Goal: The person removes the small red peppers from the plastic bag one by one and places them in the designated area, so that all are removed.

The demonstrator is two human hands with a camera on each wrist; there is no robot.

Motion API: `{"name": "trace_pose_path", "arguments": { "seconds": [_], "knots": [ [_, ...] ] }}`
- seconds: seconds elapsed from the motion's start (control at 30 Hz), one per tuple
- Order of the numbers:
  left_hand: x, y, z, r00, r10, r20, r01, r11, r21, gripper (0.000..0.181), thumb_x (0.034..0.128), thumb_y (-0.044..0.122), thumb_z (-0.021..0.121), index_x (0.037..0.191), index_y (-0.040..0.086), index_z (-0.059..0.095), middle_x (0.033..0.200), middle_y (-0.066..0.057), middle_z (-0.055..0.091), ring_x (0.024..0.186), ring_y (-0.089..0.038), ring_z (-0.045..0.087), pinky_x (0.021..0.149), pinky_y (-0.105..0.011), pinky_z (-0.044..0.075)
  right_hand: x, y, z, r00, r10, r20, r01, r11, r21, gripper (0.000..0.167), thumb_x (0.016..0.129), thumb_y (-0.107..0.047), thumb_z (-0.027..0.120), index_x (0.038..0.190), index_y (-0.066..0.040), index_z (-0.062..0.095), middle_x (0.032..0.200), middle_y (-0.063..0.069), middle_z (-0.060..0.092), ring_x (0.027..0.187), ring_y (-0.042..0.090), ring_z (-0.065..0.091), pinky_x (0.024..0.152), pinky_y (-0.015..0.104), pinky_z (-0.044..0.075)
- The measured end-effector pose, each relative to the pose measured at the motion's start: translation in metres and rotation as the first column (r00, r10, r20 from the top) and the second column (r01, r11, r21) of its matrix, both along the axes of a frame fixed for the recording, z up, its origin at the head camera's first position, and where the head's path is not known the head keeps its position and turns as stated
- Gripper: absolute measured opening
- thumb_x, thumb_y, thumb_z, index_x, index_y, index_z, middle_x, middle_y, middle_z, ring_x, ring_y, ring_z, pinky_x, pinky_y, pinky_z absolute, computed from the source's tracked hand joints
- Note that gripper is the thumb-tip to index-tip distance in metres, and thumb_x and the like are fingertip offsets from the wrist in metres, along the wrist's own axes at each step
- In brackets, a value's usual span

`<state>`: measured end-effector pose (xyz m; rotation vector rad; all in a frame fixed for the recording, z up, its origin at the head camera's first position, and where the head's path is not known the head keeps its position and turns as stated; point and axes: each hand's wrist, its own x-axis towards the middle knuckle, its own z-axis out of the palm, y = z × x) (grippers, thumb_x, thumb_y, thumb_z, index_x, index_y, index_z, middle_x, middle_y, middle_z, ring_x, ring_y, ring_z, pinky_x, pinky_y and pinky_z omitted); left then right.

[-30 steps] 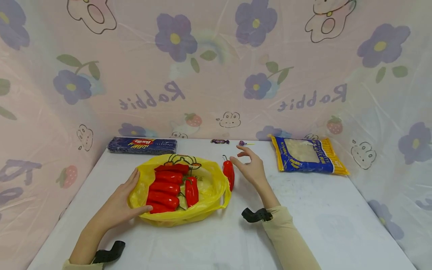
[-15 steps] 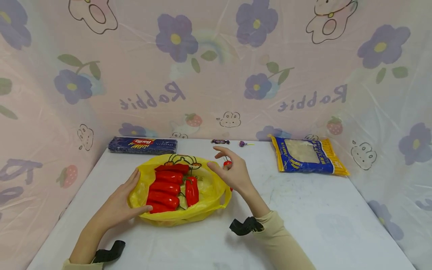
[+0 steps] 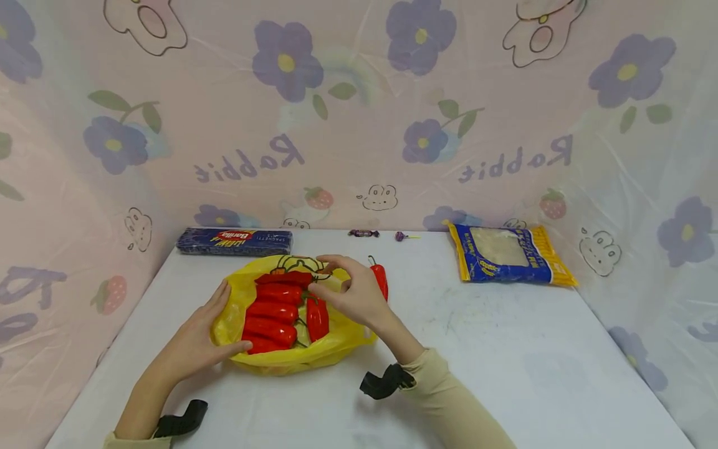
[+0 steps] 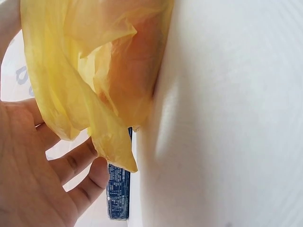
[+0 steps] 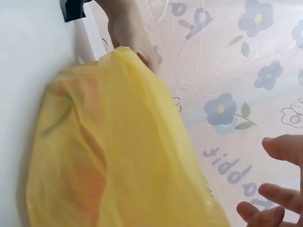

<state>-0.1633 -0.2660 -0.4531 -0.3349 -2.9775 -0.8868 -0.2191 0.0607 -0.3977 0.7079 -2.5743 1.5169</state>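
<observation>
A yellow plastic bag [image 3: 291, 363] lies with its mouth spread, several red chili peppers [image 3: 272, 312] inside. My left hand [image 3: 193, 340] holds the bag's left edge, thumb over the rim and fingers outside; in the left wrist view this hand [image 4: 40, 165] is partly behind the yellow film. My right hand [image 3: 359, 294] is over the bag's right part, fingers bent loosely and nothing between them. The right wrist view has its fingers [image 5: 281, 196] apart from the bag [image 5: 137, 151]. A single red chili pepper [image 3: 381, 277] lies outside, partly hidden by my right hand.
A blue spaghetti pack [image 3: 234, 242] lies at the back left. A wrapped candy [image 3: 363, 233] and a lollipop [image 3: 400, 236] are at the back middle. To the right rests a blue and yellow food packet [image 3: 510, 254]. A patterned curtain [image 3: 359, 125] encloses the white table [image 3: 505, 362].
My right hand has moved left, from beside the loose chili pepper to over the bag's mouth. My left hand stays at the bag's left edge.
</observation>
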Motion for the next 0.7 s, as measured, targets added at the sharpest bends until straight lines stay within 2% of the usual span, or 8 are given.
{"name": "trace_pose_path", "arguments": {
  "seconds": [0.13, 0.2, 0.33, 0.5, 0.6, 0.7],
  "knots": [
    [0.001, 0.000, 0.001, 1.000, 0.002, -0.001, -0.002, 1.000, 0.003, 0.125, 0.0829, 0.063, 0.083, 0.168, -0.001, 0.017, 0.177, -0.020, 0.013, 0.150, -0.058, 0.031, 0.114, -0.077, 0.034, 0.001, -0.008, -0.008, 0.999, 0.036, 0.024, -0.037, 0.998, 0.040, 0.053, 0.093, -0.041, 0.078, 0.139, -0.015, 0.069, 0.118, 0.004, 0.074, 0.086, 0.022, 0.062, 0.066, 0.023, 0.051],
    [0.001, 0.000, 0.001, 1.000, 0.001, -0.004, -0.001, 1.000, 0.003, 0.125, 0.0829, 0.062, 0.083, 0.168, -0.002, 0.017, 0.177, -0.020, 0.013, 0.150, -0.058, 0.031, 0.114, -0.077, 0.034, 0.000, -0.011, -0.012, 0.998, 0.055, 0.038, -0.057, 0.997, 0.055, 0.052, 0.093, -0.040, 0.078, 0.138, -0.014, 0.070, 0.119, 0.008, 0.075, 0.107, 0.029, 0.066, 0.075, 0.025, 0.056],
    [0.000, 0.000, 0.000, 1.000, -0.001, -0.004, 0.001, 1.000, 0.003, 0.125, 0.0828, 0.062, 0.083, 0.168, -0.002, 0.017, 0.176, -0.021, 0.014, 0.150, -0.058, 0.032, 0.114, -0.076, 0.034, -0.002, -0.015, -0.020, 0.996, 0.065, 0.059, -0.072, 0.991, 0.115, 0.053, 0.093, -0.039, 0.080, 0.137, -0.010, 0.070, 0.120, 0.013, 0.076, 0.115, 0.034, 0.068, 0.078, 0.027, 0.058],
    [-0.001, 0.000, 0.000, 1.000, -0.004, -0.003, 0.004, 1.000, 0.003, 0.125, 0.0825, 0.063, 0.083, 0.168, -0.002, 0.018, 0.176, -0.021, 0.014, 0.149, -0.059, 0.032, 0.113, -0.077, 0.035, -0.004, -0.017, -0.027, 0.996, 0.029, 0.085, -0.046, 0.978, 0.205, 0.055, 0.092, -0.038, 0.081, 0.137, -0.007, 0.069, 0.121, 0.012, 0.075, 0.111, 0.029, 0.069, 0.079, 0.030, 0.060],
    [-0.001, 0.000, -0.001, 1.000, -0.002, -0.006, 0.002, 1.000, -0.003, 0.125, 0.0823, 0.063, 0.083, 0.167, -0.002, 0.018, 0.176, -0.021, 0.015, 0.149, -0.059, 0.033, 0.112, -0.077, 0.037, -0.005, -0.018, -0.031, 0.996, -0.005, 0.093, -0.022, 0.960, 0.281, 0.059, 0.092, -0.039, 0.082, 0.139, -0.007, 0.067, 0.125, 0.012, 0.074, 0.114, 0.028, 0.067, 0.088, 0.038, 0.062],
    [-0.001, 0.000, -0.001, 1.000, 0.000, -0.009, 0.000, 1.000, -0.008, 0.125, 0.0820, 0.064, 0.083, 0.168, -0.002, 0.018, 0.176, -0.021, 0.015, 0.148, -0.059, 0.034, 0.111, -0.077, 0.038, -0.007, -0.019, -0.035, 0.995, -0.031, 0.098, -0.005, 0.936, 0.353, 0.064, 0.091, -0.041, 0.082, 0.143, -0.006, 0.064, 0.133, 0.012, 0.071, 0.121, 0.029, 0.065, 0.100, 0.044, 0.059]
  ]
}}
